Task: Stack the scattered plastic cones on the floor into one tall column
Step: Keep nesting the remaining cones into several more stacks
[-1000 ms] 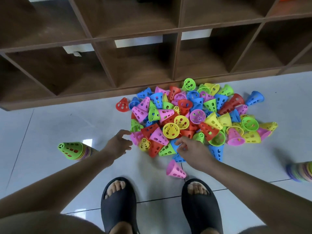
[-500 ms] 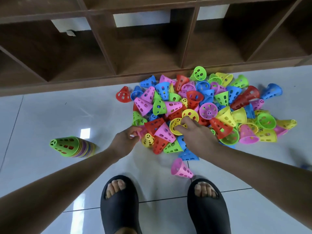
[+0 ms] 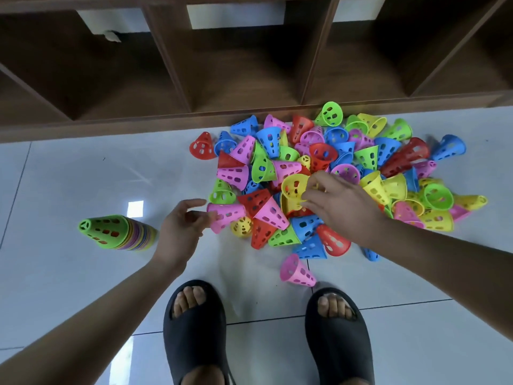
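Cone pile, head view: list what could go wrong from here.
1. The right hand pinches a yellow cone wedged among others; lifting it may drag neighbours and scatter the pile further.
2. The lone pink cone lies just ahead of the right sandal; a step could kick or crush it.
3. The stacked column stands close to the left hand and wrist; a careless swing might topple it.

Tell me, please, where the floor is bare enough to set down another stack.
Bare tile lies between the green-topped stack and the shelf base, left of the lone red cone; also right of the right sandal. The cone pile is crowded, where the right hand pinches a yellow cone.
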